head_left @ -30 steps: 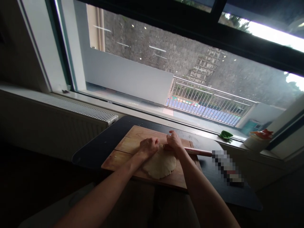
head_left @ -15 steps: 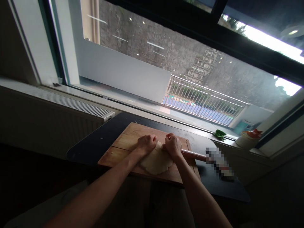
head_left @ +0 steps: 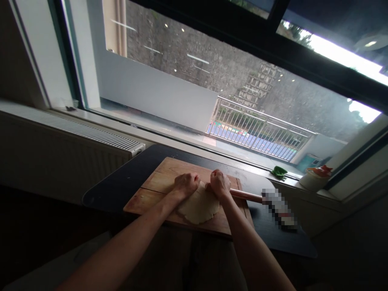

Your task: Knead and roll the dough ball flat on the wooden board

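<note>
A pale, flat sheet of dough (head_left: 198,208) lies on a wooden cutting board (head_left: 163,169), its rounded edge toward me. My left hand (head_left: 186,184) is closed at the far left side of the dough; what lies under its curled fingers is hidden. Close beside it, my right hand (head_left: 220,182) is closed over a wooden rolling pin (head_left: 247,195), whose shaft sticks out to the right past the board. Between the two hands the dough narrows to a strip. Whether it wraps around the pin I cannot tell.
The board rests on a dark table (head_left: 121,184) by a large window. A radiator (head_left: 100,137) stands at the left. On the sill are a green item (head_left: 279,172) and a white pot (head_left: 312,182) with an orange top. A pixelated object (head_left: 280,208) sits at the table's right.
Both hands keep nearly the same place and stay closed. The whole view has shifted very slightly; dough and rolling pin look unchanged.
</note>
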{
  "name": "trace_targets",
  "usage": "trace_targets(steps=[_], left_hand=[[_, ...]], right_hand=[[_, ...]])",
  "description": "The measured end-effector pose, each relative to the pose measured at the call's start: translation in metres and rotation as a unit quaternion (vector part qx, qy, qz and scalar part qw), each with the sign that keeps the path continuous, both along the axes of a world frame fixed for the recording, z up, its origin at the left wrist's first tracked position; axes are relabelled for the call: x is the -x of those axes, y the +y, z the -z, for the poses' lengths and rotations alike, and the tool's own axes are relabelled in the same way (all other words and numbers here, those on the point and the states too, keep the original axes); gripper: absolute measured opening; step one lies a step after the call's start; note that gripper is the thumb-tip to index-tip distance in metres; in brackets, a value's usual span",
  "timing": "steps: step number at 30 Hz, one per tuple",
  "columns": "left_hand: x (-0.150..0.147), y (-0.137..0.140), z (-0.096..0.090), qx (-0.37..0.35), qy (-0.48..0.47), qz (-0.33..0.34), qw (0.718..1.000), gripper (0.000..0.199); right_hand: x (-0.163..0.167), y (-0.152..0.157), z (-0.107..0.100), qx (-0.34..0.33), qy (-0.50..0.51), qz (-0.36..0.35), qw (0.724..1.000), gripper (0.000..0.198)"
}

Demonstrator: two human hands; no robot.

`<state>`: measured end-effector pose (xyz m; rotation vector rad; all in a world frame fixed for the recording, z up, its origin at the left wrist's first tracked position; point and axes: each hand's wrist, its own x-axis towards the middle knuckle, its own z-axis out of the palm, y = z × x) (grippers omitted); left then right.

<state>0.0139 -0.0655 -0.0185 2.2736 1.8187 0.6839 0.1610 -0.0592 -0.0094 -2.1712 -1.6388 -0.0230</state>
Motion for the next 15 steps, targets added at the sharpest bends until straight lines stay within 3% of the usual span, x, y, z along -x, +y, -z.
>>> trace_targets(steps=[6, 15], left_hand=[[0.001, 0.001, 0.002, -0.021, -0.002, 0.014, 1.0, 0.041], [0.0, 0.009, 0.013, -0.046, 0.014, 0.013, 0.999, 0.043]], right_hand=[[0.003, -0.029, 0.009, -0.061, -0.039, -0.013, 0.997, 0.034], [-0.01, 0.024, 0.001, 0.002, 0.006, -0.002, 1.0, 0.031]])
